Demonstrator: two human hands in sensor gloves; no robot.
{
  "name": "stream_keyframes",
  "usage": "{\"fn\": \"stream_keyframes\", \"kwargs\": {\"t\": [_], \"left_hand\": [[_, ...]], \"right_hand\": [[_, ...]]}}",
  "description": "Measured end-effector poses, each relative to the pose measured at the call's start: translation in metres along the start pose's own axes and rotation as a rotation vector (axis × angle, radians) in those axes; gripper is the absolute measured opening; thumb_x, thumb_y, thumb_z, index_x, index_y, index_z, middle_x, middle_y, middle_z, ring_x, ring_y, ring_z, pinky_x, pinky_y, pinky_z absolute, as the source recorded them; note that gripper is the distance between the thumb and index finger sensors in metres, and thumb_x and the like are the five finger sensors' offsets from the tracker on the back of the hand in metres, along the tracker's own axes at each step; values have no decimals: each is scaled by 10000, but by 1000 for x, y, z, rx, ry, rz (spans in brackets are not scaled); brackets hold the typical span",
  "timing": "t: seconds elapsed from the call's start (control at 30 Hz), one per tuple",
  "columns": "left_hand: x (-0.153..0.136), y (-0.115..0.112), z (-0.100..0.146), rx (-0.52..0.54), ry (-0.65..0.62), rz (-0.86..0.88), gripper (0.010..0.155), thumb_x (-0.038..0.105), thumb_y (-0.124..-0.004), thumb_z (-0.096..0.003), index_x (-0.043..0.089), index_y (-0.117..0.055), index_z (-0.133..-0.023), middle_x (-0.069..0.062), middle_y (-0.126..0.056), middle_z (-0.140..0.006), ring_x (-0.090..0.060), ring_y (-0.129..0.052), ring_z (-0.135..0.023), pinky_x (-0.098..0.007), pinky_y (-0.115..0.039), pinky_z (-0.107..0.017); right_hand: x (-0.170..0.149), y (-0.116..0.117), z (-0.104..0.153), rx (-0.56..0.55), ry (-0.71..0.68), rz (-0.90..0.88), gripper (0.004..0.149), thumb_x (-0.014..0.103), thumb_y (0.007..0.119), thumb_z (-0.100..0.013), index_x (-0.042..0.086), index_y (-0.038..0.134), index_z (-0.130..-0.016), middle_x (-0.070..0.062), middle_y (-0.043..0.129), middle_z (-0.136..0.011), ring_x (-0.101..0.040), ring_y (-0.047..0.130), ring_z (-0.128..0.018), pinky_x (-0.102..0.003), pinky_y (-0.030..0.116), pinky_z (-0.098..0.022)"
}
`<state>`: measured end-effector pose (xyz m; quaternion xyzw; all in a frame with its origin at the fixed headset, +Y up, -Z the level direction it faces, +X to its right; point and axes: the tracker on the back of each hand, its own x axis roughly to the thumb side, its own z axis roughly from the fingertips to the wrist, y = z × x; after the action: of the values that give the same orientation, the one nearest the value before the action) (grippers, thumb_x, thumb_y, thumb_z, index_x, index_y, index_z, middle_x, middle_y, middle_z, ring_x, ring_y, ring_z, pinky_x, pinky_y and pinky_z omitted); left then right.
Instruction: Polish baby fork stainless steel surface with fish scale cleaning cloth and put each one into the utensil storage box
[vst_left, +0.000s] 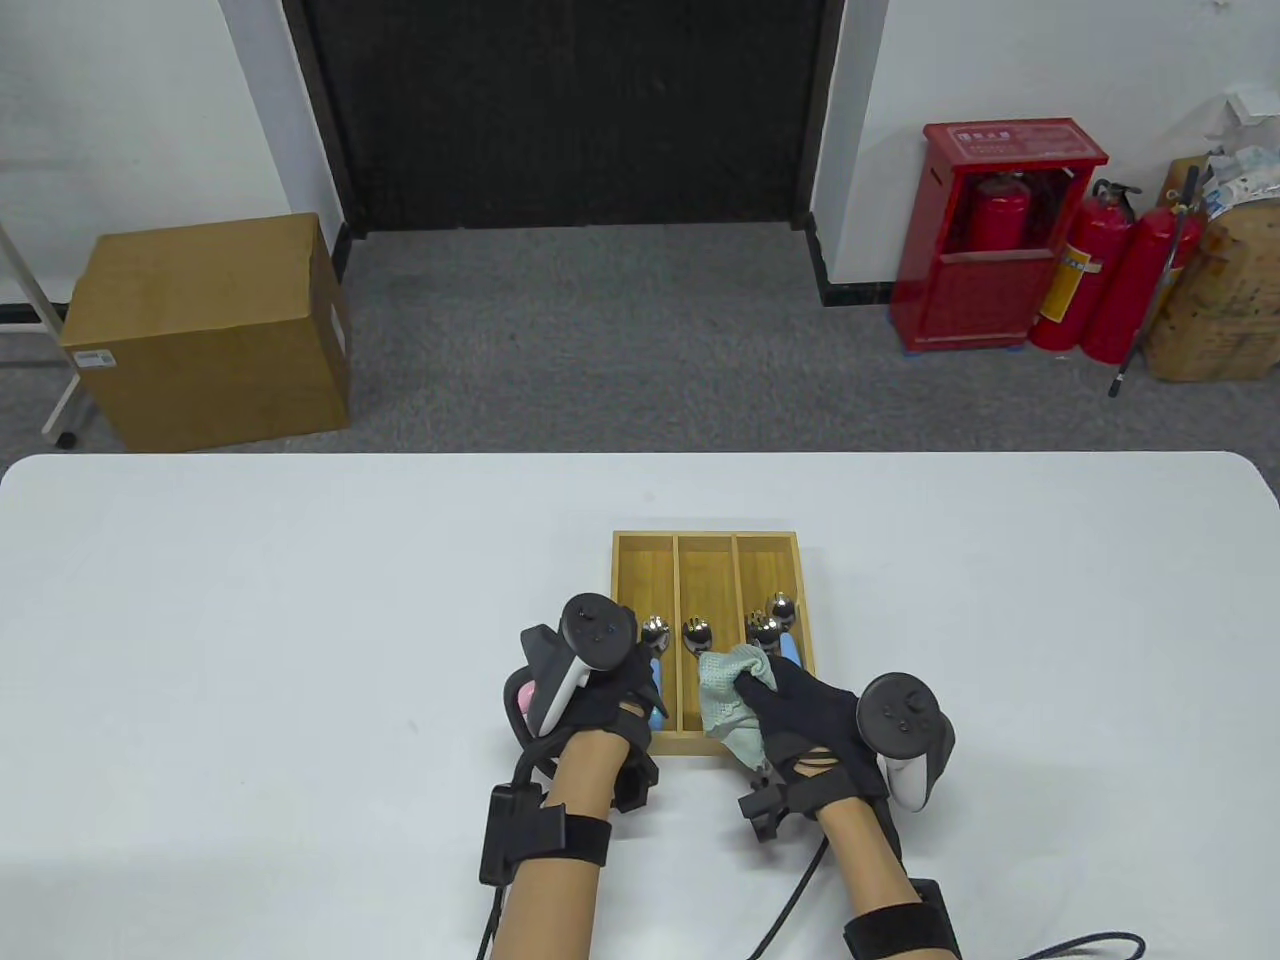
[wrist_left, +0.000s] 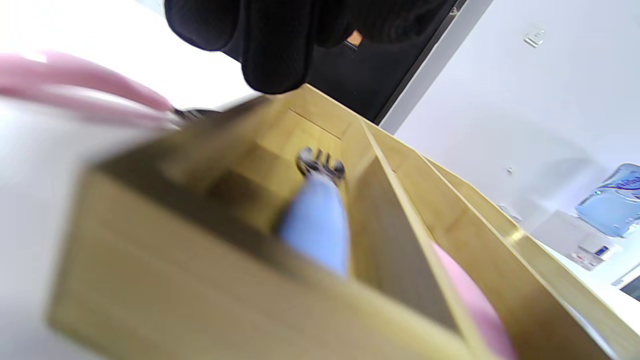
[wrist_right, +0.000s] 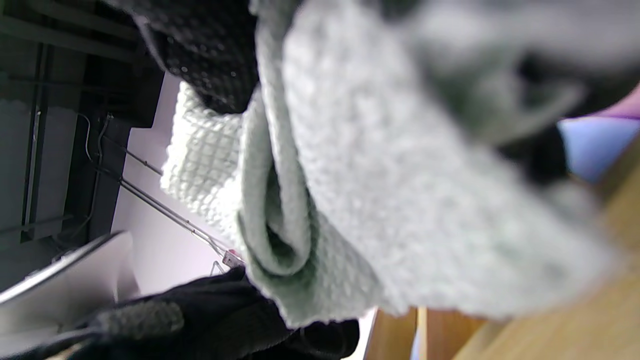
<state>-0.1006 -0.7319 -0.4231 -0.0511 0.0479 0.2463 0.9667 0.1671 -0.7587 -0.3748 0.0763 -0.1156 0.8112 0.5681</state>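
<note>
Over the near edge of the three-slot bamboo utensil box (vst_left: 643, 541), the right hand (vst_left: 800, 715) grips the pale-green waffle cloth (vst_left: 730, 690); the left hand (vst_left: 610, 700), grasp unclear, is beside a pink-handled fork (vst_left: 517, 697), likely next for polishing.

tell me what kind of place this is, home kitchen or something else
Probably not a home kitchen; it looks like a workroom or lab set up for recording. A plain white table stands on grey carpet, with a red fire extinguisher cabinet and loose extinguishers against the wall, plus a cardboard box on the floor.
</note>
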Motion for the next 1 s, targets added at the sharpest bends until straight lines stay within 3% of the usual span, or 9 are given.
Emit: {"fn": "stream_keyframes", "kwargs": {"t": [0.13,0.3,0.57,0.67,0.83,0.9,1.0], "left_hand": [[-21,17,-6,19,47,-59,616,451,-743,-521,226,-577,-1071,-94,-734,-1038,-436,-612,-1016,-638,-364,-742],[-44,29,-15,-39,98,-138,630,462,-768,-513,231,-592,-1073,-107,-704,-1064,-448,-596,-1020,-639,-360,-739],[-60,8,-31,-211,142,-231,688,474,-817,-489,215,-587,-1083,-108,-636,-1113,-446,-582,-1032,-641,-385,-734],[-58,-4,-34,-236,163,-374,690,448,-834,-479,188,-603,-1075,-106,-634,-1114,-441,-589,-1035,-638,-414,-731],[-47,-13,-31,-156,115,-483,541,379,-868,-455,153,-764,-935,-108,-731,-1036,-422,-690,-990,-637,-493,-716],[-47,-14,-27,-174,83,-501,530,389,-873,-445,128,-767,-895,-107,-708,-1039,-422,-694,-983,-639,-508,-709],[-49,-9,-17,-109,15,-524,502,378,-842,-447,118,-753,-866,-115,-697,-1041,-419,-723,-973,-647,-558,-685]], "right_hand": [[-2,-2,0,-15,22,-40,431,328,862,-381,31,915,-689,-212,1051,-429,-314,1064,-162,-546,847,-253],[-4,-4,0,-17,44,-74,433,316,872,-381,24,908,-698,-216,1048,-439,-314,1065,-171,-547,846,-259],[-6,-2,-1,21,62,-125,437,311,870,-386,24,895,-715,-222,1038,-464,-322,1062,-195,-552,839,-275],[-7,-1,-1,29,70,-132,457,303,860,-395,15,862,-749,-228,1022,-498,-330,1058,-225,-559,829,-292],[-7,-1,-2,37,67,-136,458,252,838,-406,49,815,-816,-246,978,-599,-372,1033,-324,-593,790,-350],[-7,-1,-1,39,66,-143,463,241,834,-410,69,800,-839,-250,962,-628,-383,1022,-353,-602,777,-365],[-8,0,-2,46,68,-146,471,238,831,-414,90,789,-860,-250,958,-634,-387,1018,-359,-605,772,-370]]}}
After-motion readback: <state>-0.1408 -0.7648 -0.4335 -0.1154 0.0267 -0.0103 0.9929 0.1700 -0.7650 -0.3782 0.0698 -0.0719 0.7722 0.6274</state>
